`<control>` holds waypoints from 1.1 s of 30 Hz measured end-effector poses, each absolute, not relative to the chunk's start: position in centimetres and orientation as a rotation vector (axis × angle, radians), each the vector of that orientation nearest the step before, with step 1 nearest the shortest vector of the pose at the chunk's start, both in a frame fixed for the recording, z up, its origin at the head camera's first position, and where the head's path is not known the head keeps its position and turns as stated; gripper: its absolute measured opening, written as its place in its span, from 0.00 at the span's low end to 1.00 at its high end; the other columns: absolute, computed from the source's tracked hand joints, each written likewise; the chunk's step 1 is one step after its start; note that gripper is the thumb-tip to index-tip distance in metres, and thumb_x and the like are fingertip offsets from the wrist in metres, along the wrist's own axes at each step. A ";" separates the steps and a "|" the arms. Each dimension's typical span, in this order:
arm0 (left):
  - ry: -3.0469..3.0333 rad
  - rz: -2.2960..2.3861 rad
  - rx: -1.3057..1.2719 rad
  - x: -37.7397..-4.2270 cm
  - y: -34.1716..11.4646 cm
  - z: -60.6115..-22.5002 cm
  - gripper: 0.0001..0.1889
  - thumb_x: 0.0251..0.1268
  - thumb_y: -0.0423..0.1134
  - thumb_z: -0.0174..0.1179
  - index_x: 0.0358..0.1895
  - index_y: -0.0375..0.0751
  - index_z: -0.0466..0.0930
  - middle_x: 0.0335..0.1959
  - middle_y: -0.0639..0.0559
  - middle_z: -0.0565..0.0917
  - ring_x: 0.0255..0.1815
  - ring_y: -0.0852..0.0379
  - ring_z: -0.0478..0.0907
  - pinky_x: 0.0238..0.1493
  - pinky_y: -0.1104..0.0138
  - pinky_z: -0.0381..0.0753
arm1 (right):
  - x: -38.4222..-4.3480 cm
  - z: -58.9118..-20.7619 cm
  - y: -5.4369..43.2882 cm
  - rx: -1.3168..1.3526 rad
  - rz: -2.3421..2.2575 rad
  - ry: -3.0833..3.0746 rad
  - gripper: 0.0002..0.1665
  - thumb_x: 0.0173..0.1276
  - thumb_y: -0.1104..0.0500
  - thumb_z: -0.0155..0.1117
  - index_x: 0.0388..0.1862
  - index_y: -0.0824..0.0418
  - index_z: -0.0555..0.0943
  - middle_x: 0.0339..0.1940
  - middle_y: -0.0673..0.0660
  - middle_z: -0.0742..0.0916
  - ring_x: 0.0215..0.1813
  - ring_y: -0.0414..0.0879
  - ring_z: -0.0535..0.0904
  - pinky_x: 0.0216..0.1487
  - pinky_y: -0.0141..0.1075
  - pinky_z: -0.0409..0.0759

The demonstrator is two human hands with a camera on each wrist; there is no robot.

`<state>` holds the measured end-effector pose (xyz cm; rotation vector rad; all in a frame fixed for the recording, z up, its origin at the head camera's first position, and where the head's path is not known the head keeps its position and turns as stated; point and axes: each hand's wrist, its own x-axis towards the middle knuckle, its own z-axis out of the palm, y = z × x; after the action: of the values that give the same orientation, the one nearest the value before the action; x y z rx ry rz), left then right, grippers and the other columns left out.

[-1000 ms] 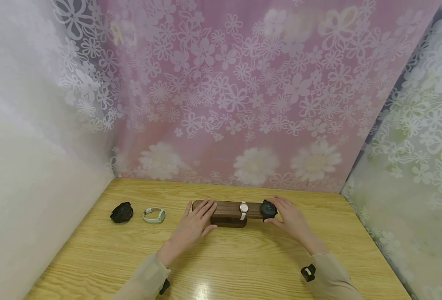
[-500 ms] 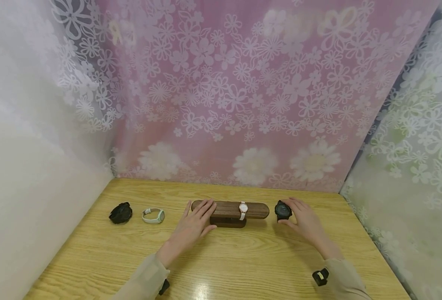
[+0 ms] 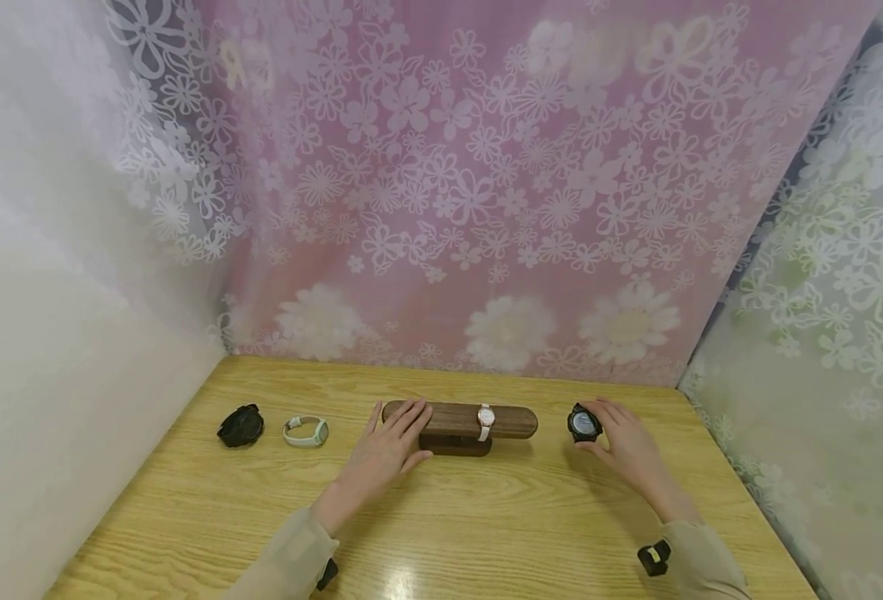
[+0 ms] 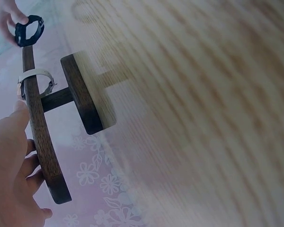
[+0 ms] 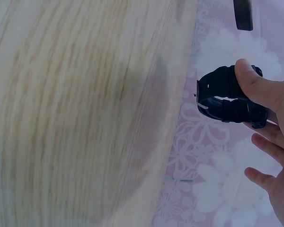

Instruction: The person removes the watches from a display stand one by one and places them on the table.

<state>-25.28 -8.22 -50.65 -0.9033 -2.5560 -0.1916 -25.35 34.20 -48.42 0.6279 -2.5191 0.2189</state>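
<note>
A dark brown wooden watch stand (image 3: 452,419), a bar on a short foot, stands on the table. My left hand (image 3: 381,461) rests on the bar's left end, fingers extended across its top and thumb by the front edge. A white-strapped watch (image 3: 486,419) is looped around the bar right of its middle. Off the bar's right end, my right hand (image 3: 625,442) pinches a black wristwatch (image 3: 585,423) between thumb and fingers. In the right wrist view this black watch's strap (image 5: 217,78) forms a buckled loop, held clear of the table.
On the left of the wooden table (image 3: 441,517) lie another black watch (image 3: 241,426) and a pale green-white watch (image 3: 306,432). A pink floral curtain (image 3: 441,208) rises behind the table's back edge. White sheets stand at both sides.
My right hand has drawn the black watch off the stand's right end and carried it further right. The left hand and the stand have stayed in place.
</note>
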 end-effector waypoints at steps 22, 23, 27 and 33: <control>-2.572 -0.196 -0.894 -25.2 -8.4 -50.8 0.36 0.76 0.59 0.52 0.79 0.44 0.61 0.79 0.47 0.64 0.79 0.48 0.60 0.78 0.39 0.49 | -25.9 -49.2 37.2 0.597 0.109 -2.672 0.42 0.46 0.61 0.86 0.62 0.68 0.79 0.59 0.70 0.82 0.62 0.68 0.76 0.54 0.67 0.76; -2.566 -0.200 -0.897 -25.2 -8.4 -50.8 0.36 0.76 0.58 0.53 0.79 0.44 0.62 0.78 0.46 0.64 0.79 0.48 0.60 0.77 0.38 0.50 | -25.9 -49.2 37.2 0.601 0.105 -2.674 0.43 0.45 0.61 0.86 0.62 0.67 0.79 0.59 0.70 0.82 0.62 0.68 0.76 0.53 0.68 0.76; -2.552 -0.204 -0.901 -25.2 -8.4 -50.8 0.36 0.76 0.58 0.53 0.79 0.43 0.62 0.78 0.46 0.65 0.79 0.48 0.61 0.77 0.38 0.51 | -26.2 -49.3 37.1 0.634 0.098 -2.681 0.44 0.44 0.62 0.87 0.63 0.65 0.79 0.60 0.68 0.83 0.62 0.68 0.76 0.54 0.68 0.76; -2.584 -0.180 -0.903 -25.3 -8.2 -50.8 0.36 0.77 0.59 0.50 0.80 0.45 0.59 0.80 0.48 0.62 0.80 0.48 0.59 0.78 0.39 0.48 | -26.5 -49.7 36.6 0.630 0.065 -2.756 0.43 0.48 0.60 0.85 0.64 0.63 0.79 0.63 0.68 0.81 0.66 0.68 0.74 0.58 0.69 0.73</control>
<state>-25.28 -8.25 -50.81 -0.9030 -2.5839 -0.1796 -26.50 36.58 -49.65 0.6299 -2.7559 0.0646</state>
